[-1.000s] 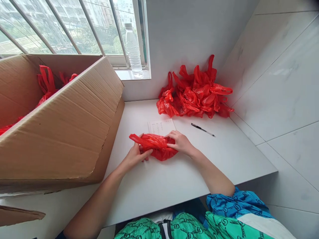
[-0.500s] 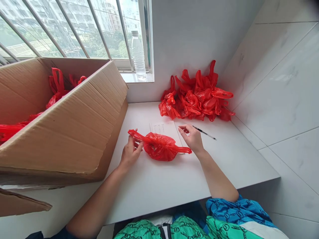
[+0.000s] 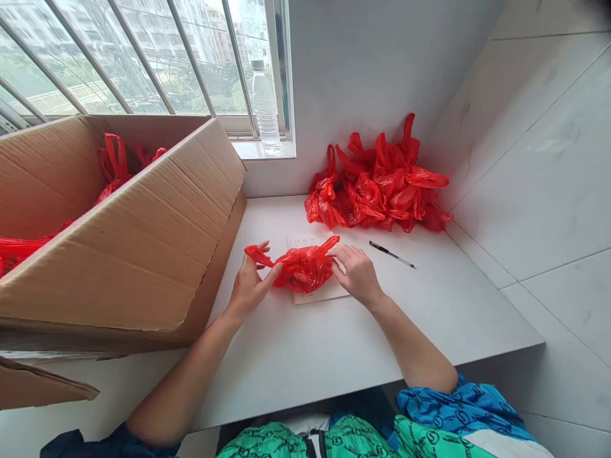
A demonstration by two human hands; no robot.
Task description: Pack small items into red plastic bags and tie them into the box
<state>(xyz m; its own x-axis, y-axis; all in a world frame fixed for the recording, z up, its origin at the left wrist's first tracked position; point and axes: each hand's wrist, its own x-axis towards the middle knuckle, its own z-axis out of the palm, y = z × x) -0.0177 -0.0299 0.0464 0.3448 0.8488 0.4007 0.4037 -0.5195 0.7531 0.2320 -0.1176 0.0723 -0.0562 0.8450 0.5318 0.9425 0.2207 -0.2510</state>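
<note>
A crumpled red plastic bag (image 3: 304, 270) lies bunched on a sheet of paper (image 3: 321, 294) with small handwriting. My left hand (image 3: 251, 286) holds the bag's left handle between thumb and fingers. My right hand (image 3: 356, 275) presses its fingertips against the bag's right side. One handle sticks up toward the far edge of the paper. Behind the bag, a heap of similar red bags (image 3: 377, 187) rests against the wall. A black and silver pen (image 3: 391, 254) lies just beyond my right hand.
A large open cardboard box (image 3: 119, 235) on the left holds more red bags (image 3: 114, 165). A plastic water bottle (image 3: 265, 108) stands on the barred window's sill. The white table (image 3: 296, 375) ends near my body, with tiled walls on the right.
The bag is now bunched tighter and sits further up on the paper. My right hand has moved from near the pen back onto the bag, and one handle now points up.
</note>
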